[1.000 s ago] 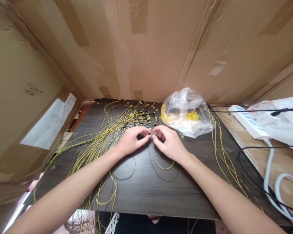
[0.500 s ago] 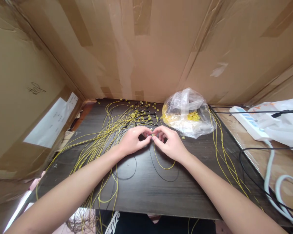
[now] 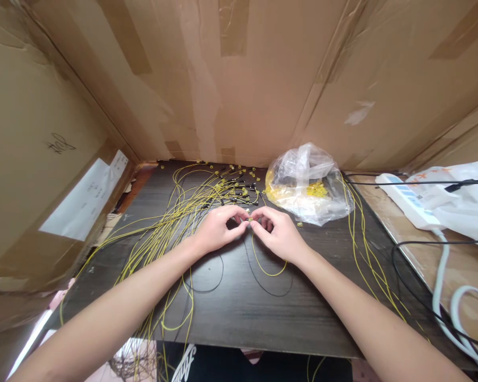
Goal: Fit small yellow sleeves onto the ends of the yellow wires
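Note:
Over the middle of the dark table, my left hand (image 3: pixel 221 228) and my right hand (image 3: pixel 276 231) meet fingertip to fingertip. Both pinch a small piece (image 3: pixel 249 219) with yellow and black parts, mostly covered by the fingertips. A yellow wire (image 3: pixel 269 274) loops down below my right hand, and a thin black wire (image 3: pixel 258 280) curves beneath both hands. Beyond them lie several black wire ends (image 3: pixel 245 191) among small yellow pieces. Many yellow wires (image 3: pixel 155 239) run from there to the front left, passing under my left forearm.
A clear plastic bag (image 3: pixel 308 185) with yellow pieces stands at the table's (image 3: pixel 263 323) back right. Yellow wires (image 3: pixel 362 239) hang down the right side. Further right are a white power strip (image 3: pixel 408 201), cables and a white bag (image 3: pixel 462 196). Cardboard walls (image 3: pixel 255 95) rise behind and left.
The view has shifted very slightly. My hands keep the same pinch, with the fingertips of both still together.

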